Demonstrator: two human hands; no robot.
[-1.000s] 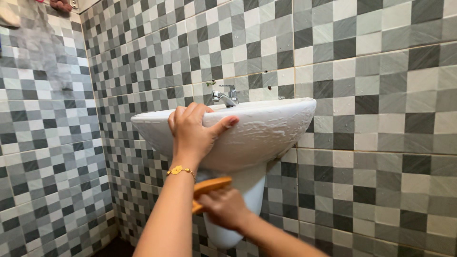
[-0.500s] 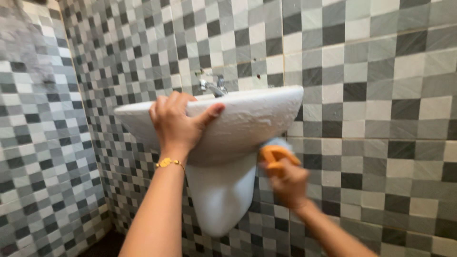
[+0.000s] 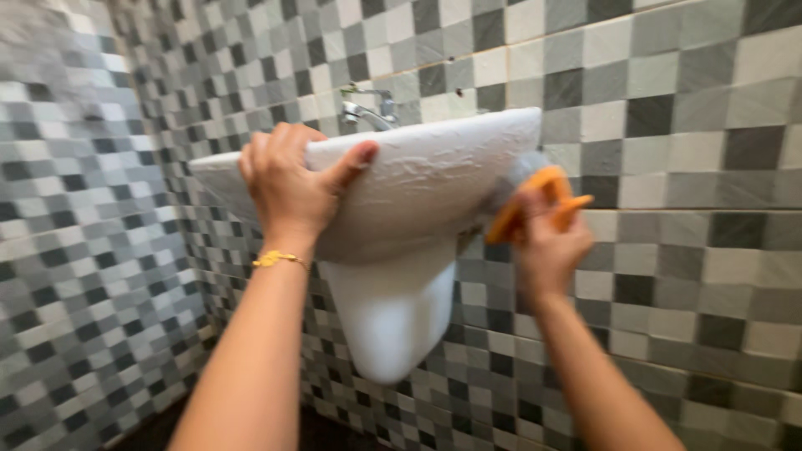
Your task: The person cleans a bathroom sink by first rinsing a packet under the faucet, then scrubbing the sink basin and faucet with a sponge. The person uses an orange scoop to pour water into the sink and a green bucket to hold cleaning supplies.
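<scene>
A white wall-hung washbasin (image 3: pixel 434 179) with a half pedestal (image 3: pixel 393 313) is coated in soapy foam on its outside. My left hand (image 3: pixel 288 188), with a gold bracelet on the wrist, grips the front rim of the basin, thumb stretched along it. My right hand (image 3: pixel 547 242) holds an orange-handled scrub brush (image 3: pixel 539 200) pressed against the basin's right side near the wall. A chrome tap (image 3: pixel 368 108) stands at the back of the basin.
Grey, white and dark checkered tiles (image 3: pixel 685 167) cover the wall behind the basin and the side wall (image 3: pixel 67 234) at the left. The dark floor shows at the bottom, under the pedestal.
My right hand has carried the brush from under the basin by the pedestal up and rightward to the basin's right side. My left hand keeps its grip on the rim. The view has shifted.
</scene>
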